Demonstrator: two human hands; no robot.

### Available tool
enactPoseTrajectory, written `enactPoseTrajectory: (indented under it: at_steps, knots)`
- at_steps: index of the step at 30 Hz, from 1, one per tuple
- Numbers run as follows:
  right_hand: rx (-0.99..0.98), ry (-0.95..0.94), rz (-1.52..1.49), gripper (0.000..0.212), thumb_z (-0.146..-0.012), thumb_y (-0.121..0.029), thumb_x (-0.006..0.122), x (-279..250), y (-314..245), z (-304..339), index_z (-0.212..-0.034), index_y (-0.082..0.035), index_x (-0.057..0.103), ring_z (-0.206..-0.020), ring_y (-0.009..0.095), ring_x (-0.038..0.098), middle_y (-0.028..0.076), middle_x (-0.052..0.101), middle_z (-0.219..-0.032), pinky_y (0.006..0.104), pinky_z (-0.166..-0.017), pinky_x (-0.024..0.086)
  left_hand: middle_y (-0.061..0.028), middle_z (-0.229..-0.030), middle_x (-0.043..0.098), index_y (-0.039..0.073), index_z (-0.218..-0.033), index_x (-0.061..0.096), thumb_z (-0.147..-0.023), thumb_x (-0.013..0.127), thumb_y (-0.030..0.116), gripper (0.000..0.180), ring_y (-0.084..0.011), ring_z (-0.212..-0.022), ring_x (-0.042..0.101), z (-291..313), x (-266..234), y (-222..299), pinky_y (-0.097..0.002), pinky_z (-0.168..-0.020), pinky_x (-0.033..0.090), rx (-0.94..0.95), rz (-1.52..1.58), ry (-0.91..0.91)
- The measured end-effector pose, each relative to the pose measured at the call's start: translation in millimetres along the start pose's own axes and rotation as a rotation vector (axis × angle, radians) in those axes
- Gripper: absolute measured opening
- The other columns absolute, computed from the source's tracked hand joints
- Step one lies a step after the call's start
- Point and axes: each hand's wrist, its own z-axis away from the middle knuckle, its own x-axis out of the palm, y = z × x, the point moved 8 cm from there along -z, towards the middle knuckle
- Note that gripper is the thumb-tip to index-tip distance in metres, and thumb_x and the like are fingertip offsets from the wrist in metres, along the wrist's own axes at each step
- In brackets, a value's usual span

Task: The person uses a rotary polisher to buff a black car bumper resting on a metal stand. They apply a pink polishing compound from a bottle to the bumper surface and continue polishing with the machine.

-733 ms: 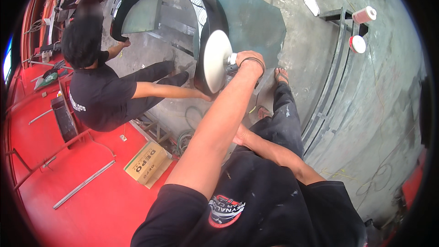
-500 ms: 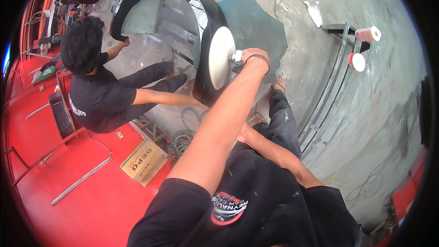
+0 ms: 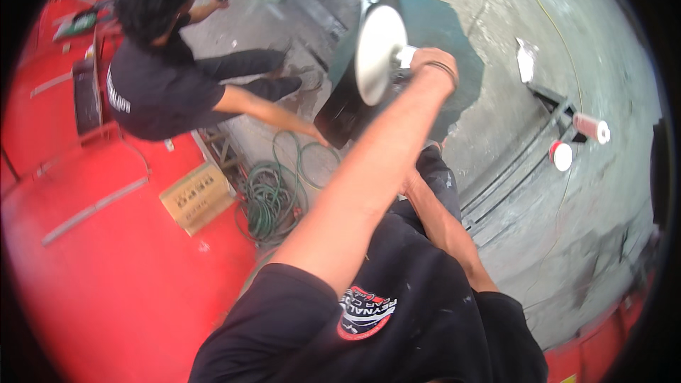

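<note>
My left arm reaches across to a polisher with a broad white round pad (image 3: 381,55). My left hand (image 3: 435,62) is closed around the tool beside its silver head (image 3: 406,57). The pad stands on edge, against or very near a glossy black curved car panel (image 3: 342,110), which looks like a bumper. My right hand (image 3: 409,181) is mostly hidden behind my left forearm; its fingers do not show. The polisher's body is covered by that forearm too. A co-worker (image 3: 159,64) in black crouches or bends at the left, one hand (image 3: 320,135) at the panel's lower end.
Coiled green hose (image 3: 266,198) lies beside a brown cardboard box (image 3: 197,198) on a red surface (image 3: 135,276). Dark green sheeting (image 3: 454,64) is behind the polisher. On the right stand a metal frame (image 3: 521,149), a red-white roll (image 3: 591,128) and a round white-topped tub (image 3: 560,156).
The view has shifted, so the panel sits higher and is partly cut off, while more hose shows. My left hand keeps its grip on the polisher.
</note>
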Motion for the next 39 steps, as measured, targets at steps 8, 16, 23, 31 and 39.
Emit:
enactPoseTrajectory:
  at_steps: [8,16,23,31,39]
  knots:
    - [0.084,-0.097,-0.102,0.030,-0.112,-0.031,0.055,22,92,44,-0.131,-0.009,0.056,-0.104,0.024,0.060,0.005,0.063,-0.103,0.0433,-0.098,0.049,0.0016,-0.113,0.081,0.018,-0.120,0.083,-0.093,0.078,0.019,0.027,-0.0171,-0.105,0.078,66,69,-6,-0.0323,-0.070,0.059,-0.017,0.064,-0.018]
    - [0.080,-0.074,-0.037,0.020,-0.110,-0.027,0.052,-16,216,18,-0.122,-0.011,0.055,-0.095,0.024,0.056,0.004,0.057,-0.095,0.0426,-0.094,0.049,0.0032,-0.110,0.082,0.019,-0.113,0.085,-0.089,0.082,0.016,0.024,-0.0131,-0.099,0.079,136,146,-44,-0.0278,-0.071,0.058,0.003,0.111,-0.013]
    - [-0.063,-0.531,0.138,0.053,-0.108,-0.026,0.068,-45,317,-8,-0.155,-0.009,0.051,-0.132,0.027,0.061,0.010,0.063,-0.149,0.0463,-0.112,0.051,-0.0015,-0.120,0.082,0.018,-0.121,0.083,-0.096,0.076,0.018,0.026,-0.0192,-0.110,0.078,210,199,-81,-0.0317,-0.083,0.061,0.037,0.096,-0.020]
    - [-0.059,-0.063,0.084,0.053,-0.104,-0.033,0.069,-16,346,-2,-0.146,-0.003,0.058,-0.128,0.029,0.066,0.015,0.068,-0.142,0.0488,-0.108,0.055,-0.0118,-0.126,0.079,0.012,-0.124,0.080,-0.088,0.082,0.048,0.051,-0.0273,-0.119,0.075,257,215,-114,-0.0411,-0.098,0.060,0.087,0.070,-0.011]
    - [-0.121,-0.080,0.071,0.054,-0.098,-0.020,0.065,1,308,9,-0.146,0.004,0.058,-0.130,0.033,0.065,0.018,0.067,-0.142,0.0504,-0.108,0.055,-0.0076,-0.131,0.078,0.017,-0.127,0.080,-0.088,0.081,0.046,0.048,-0.0242,-0.121,0.075,247,191,-116,-0.0377,-0.100,0.059,0.034,0.054,-0.066]
